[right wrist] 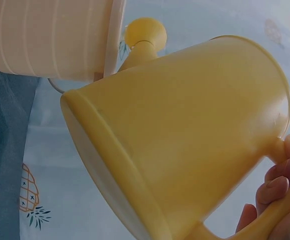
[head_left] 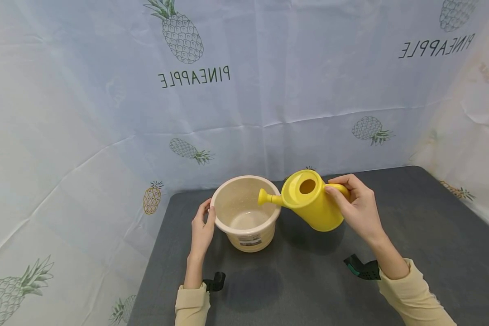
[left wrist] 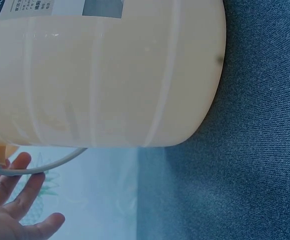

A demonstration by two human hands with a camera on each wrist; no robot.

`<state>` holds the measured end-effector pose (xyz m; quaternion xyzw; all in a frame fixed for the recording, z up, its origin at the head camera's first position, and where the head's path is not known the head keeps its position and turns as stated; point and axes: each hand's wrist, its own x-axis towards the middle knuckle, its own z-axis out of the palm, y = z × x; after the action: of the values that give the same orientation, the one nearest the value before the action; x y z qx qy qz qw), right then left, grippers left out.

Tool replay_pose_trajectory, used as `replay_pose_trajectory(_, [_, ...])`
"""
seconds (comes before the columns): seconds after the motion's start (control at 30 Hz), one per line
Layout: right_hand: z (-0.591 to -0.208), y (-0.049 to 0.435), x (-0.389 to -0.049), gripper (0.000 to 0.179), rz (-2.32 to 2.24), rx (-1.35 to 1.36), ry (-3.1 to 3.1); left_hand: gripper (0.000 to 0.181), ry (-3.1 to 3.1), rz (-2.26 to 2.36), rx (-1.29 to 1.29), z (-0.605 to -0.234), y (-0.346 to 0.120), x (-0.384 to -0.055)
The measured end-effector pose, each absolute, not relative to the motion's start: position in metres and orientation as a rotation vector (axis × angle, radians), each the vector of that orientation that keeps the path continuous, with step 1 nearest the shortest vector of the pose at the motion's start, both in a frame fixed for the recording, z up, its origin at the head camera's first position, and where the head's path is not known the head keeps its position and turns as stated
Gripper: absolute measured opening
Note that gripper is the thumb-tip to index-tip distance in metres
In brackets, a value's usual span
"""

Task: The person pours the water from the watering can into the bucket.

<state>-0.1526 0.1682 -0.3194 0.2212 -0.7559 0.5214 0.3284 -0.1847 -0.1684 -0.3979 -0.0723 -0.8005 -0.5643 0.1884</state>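
Note:
A cream plastic bucket [head_left: 250, 242] stands upright on the dark table, its inside showing bare. My left hand [head_left: 202, 231] touches its left rim, thumb toward me. In the left wrist view, the spread fingers [left wrist: 30, 197] of that hand lie against the bucket's thin, pale carrying handle [left wrist: 60, 162]. On the right, my right hand [head_left: 358, 206] grips the handle of a yellow watering can [head_left: 319, 210]. The can is raised and tilted left, its spout head [head_left: 263, 196] over the bucket's opening. From the right wrist view, the fingers [right wrist: 274, 187] curl round the can's handle.
The dark grey table [head_left: 403, 217] reaches back to a pale cloth backdrop [head_left: 244, 90] printed with pineapples. A label [head_left: 249, 240] is stuck on the bucket's near side. Each wrist bears a small black camera mount [head_left: 215, 281].

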Motion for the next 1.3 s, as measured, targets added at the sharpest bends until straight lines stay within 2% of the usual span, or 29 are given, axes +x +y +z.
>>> replay_pose_trajectory(0.3, [-0.336, 0.177, -0.165, 0.022, 1.376, 0.568, -1.981, 0.037, -2.244, -1.587, -0.203, -0.399, -0.168, -0.185])
replay_pose_trajectory(0.93, [-0.333, 0.177, -0.163, 0.022, 1.347, 0.567, -1.99, 0.036, -2.25, -1.586, -0.197, -0.398, -0.168, -0.184])
replay_pose_trajectory(1.13, [-0.319, 0.17, -0.153, 0.02, 1.354, 0.579, -1.98, 0.037, -2.249, -1.588, -0.198, -0.398, -0.168, -0.184])
replay_pose_trajectory(1.3, [-0.33, 0.176, -0.161, 0.02, 1.355, 0.577, -1.977, 0.036, -2.245, -1.588, -0.198, -0.398, -0.167, -0.184])
